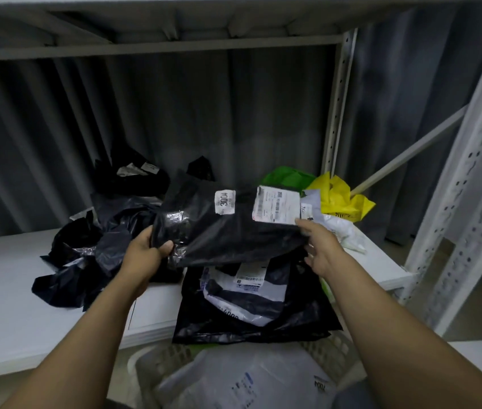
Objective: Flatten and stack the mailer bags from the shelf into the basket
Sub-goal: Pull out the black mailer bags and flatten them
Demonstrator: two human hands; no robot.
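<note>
**Fig. Black mailer bag spanned between both hands above the shelf edge**

The glossy black plastic mailer bag with two white labels (228,225) sits at frame centre, its long axis running left to right, one hand at each end. The left hand (142,255) grips the bag's left edge, thumb curled over the top. The right hand (319,246) meets the right edge with loosely spread fingers; whether it pinches or merely supports cannot be told.

The white slatted plastic basket (151,370) lies at lower centre, below the bag and nearer the person, already holding a pale mailer. Flattened black and white bags (248,305) overhang the white shelf board (12,290) between bag and basket. The coming move is probably downward and toward the body, equally reachable by both hands.
</note>
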